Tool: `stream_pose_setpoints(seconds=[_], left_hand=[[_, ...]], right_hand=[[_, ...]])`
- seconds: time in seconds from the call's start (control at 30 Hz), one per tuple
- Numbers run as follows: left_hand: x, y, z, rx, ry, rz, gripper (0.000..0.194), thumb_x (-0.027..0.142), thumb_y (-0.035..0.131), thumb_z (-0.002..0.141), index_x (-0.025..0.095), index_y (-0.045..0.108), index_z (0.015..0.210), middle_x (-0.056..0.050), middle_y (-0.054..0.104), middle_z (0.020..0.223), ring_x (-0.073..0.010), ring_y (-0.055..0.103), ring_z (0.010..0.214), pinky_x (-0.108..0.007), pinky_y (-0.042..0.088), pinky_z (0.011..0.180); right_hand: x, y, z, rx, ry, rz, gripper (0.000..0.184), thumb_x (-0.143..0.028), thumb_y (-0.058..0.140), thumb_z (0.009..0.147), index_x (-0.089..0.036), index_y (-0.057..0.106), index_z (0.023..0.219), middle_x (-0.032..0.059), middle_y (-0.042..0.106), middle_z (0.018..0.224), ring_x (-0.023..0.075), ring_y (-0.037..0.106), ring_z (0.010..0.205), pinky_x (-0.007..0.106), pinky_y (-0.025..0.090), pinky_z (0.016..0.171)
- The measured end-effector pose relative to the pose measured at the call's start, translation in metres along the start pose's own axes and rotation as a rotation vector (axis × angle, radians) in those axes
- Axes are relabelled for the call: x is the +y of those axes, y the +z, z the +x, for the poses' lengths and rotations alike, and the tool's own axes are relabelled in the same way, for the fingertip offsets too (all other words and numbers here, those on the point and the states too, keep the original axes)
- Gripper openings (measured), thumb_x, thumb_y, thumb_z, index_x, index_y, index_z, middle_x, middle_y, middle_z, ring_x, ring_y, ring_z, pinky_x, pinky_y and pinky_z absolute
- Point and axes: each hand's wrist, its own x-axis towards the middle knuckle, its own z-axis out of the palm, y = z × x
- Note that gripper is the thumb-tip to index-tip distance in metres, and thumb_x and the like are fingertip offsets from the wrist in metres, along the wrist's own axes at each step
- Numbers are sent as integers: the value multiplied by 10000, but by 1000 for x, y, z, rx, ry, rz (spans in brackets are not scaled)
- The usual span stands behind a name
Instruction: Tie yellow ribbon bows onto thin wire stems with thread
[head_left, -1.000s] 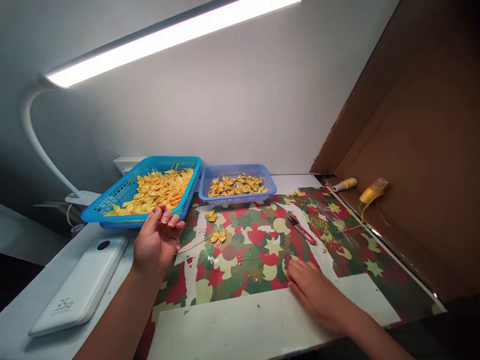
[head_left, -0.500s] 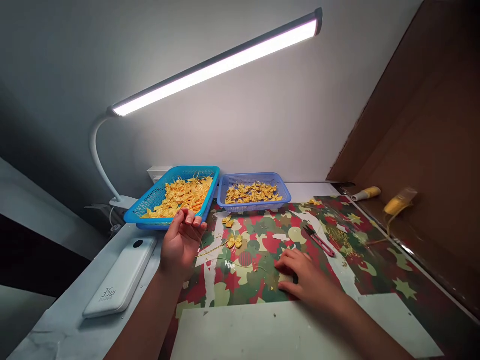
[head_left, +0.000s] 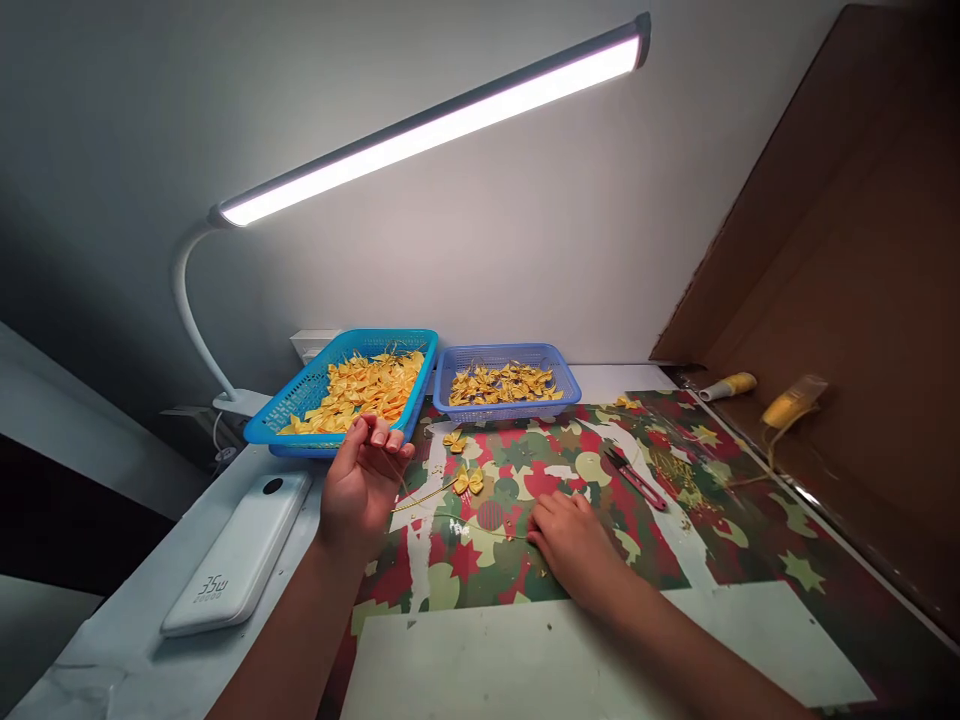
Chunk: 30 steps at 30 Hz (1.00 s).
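My left hand (head_left: 364,490) is raised in front of the turquoise basket (head_left: 289,405), thumb and fingers pinched on a thin gold cord (head_left: 487,528). The cord drops from the fingers and runs across the patterned table cover to my right hand (head_left: 574,545). That hand is low on the cover, fingertips drawn together over the cord's far end; the grip itself is hidden underneath. Between the hands lies a yellow ribbon bow (head_left: 469,482), with a gold string (head_left: 427,495) reaching toward my left wrist. A smaller bow (head_left: 454,441) rests just behind it.
Yellow ribbon pieces fill the turquoise basket; a purple-blue basket (head_left: 506,410) of bows stands beside it. Pink-handled thread snips (head_left: 636,480) and gold bits (head_left: 679,475) lie right. A power bank (head_left: 238,555) sits left, a lamp (head_left: 442,120) overhead, yellow spools (head_left: 791,402) by the cardboard.
My right hand has moved slightly left onto the end of the cord, and its fingers have closed. The left hand keeps nearly the same place.
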Motion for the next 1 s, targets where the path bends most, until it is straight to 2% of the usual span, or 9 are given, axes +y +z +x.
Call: stream_pose_setpoints(seconds=[0.17, 0.27, 0.37, 0.5, 0.63, 0.73, 0.8, 0.9, 1.0], left_hand=[[1, -1, 0, -43, 39, -25, 137, 148, 580, 859, 151, 525, 733, 77, 413, 535, -45, 386, 418, -157, 362, 384], [-7, 0, -4, -38, -12, -4, 119, 155, 581, 864, 145, 533, 756, 75, 388, 536, -41, 365, 418, -150, 324, 365], [-16, 0, -7, -54, -63, 22, 125, 157, 587, 860, 146, 527, 751, 72, 383, 556, -39, 356, 426, -148, 307, 360], [-27, 2, -11, -70, -115, 83, 178, 181, 656, 809, 155, 501, 726, 77, 377, 572, -36, 320, 431, -143, 273, 359], [-47, 6, -23, -124, -207, 248, 250, 284, 728, 745, 168, 507, 738, 91, 314, 537, -39, 240, 430, -135, 197, 376], [-66, 5, -37, -247, -343, 435, 344, 435, 731, 722, 168, 514, 733, 104, 262, 509, -40, 185, 438, -147, 169, 409], [-75, 2, -43, -368, -405, 575, 374, 474, 715, 727, 167, 504, 699, 88, 318, 513, -46, 217, 454, -169, 192, 430], [-82, -5, -47, -385, -412, 662, 408, 520, 674, 747, 179, 464, 670, 78, 334, 518, -58, 221, 464, -197, 177, 441], [-82, -8, -45, -404, -395, 725, 415, 538, 665, 743, 179, 474, 659, 73, 347, 514, -62, 233, 463, -210, 174, 447]], right_hand=[[19, 0, -25, -3, -16, -52, 180, -81, 454, 906, -192, 530, 786, 36, 626, 847, 187, 567, 754, 316, 361, 691], [32, -6, -44, -54, 54, -44, 195, -62, 442, 892, -190, 521, 769, 30, 620, 836, 199, 571, 767, 343, 380, 729], [45, -17, -63, -134, 121, 60, 193, -73, 441, 886, -203, 527, 770, 13, 614, 829, 188, 564, 755, 347, 398, 733], [57, -41, -75, -118, 165, 239, 74, -186, 533, 860, -222, 555, 798, 14, 610, 862, 200, 561, 814, 375, 422, 779], [41, -58, -52, 117, 164, 569, 198, -311, 519, 896, -261, 599, 1070, 67, 600, 1108, 231, 549, 1003, 404, 434, 873], [11, -51, -17, 222, 128, 938, 245, -391, 577, 862, -273, 657, 1061, 62, 605, 1136, 214, 559, 977, 382, 450, 873], [-6, -39, 5, 216, 114, 1217, 249, -433, 643, 805, -255, 704, 966, 50, 632, 1031, 185, 582, 848, 349, 482, 790], [-19, -21, 27, 128, 81, 1599, 245, -447, 746, 700, -228, 737, 809, 22, 629, 853, 168, 586, 784, 314, 493, 735], [-19, -10, 33, 67, 134, 1756, 244, -428, 798, 640, -210, 728, 726, 8, 614, 783, 154, 578, 739, 295, 487, 707]])
